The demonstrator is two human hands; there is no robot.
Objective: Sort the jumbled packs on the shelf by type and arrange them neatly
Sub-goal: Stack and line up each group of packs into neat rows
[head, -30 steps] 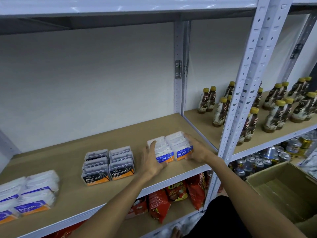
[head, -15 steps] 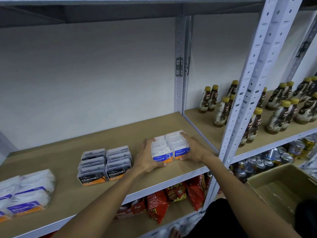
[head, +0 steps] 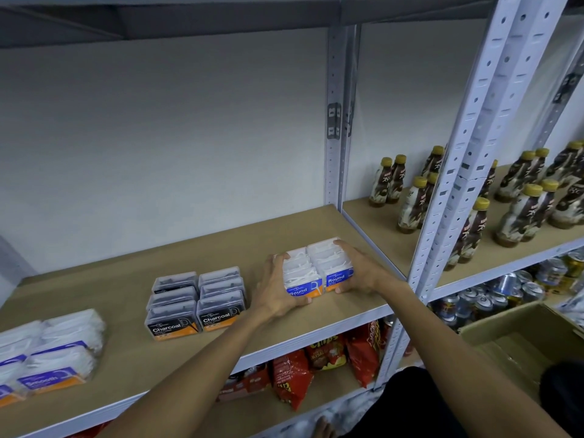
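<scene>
Both hands press the white packs [head: 317,268] from either side.
Left hand [head: 278,287] and right hand [head: 360,271] clasp the block between them; its length runs away from the person.

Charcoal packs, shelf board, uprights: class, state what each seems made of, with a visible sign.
Black-labelled Charcoal packs: probably clear rigid plastic; contents show through glossy lids.
Tan shelf board: likely fibreboard or wood; matt, even brown, no grain visible.
Pale perforated uprights: apparently painted metal; punched slots, smooth sheen.
</scene>
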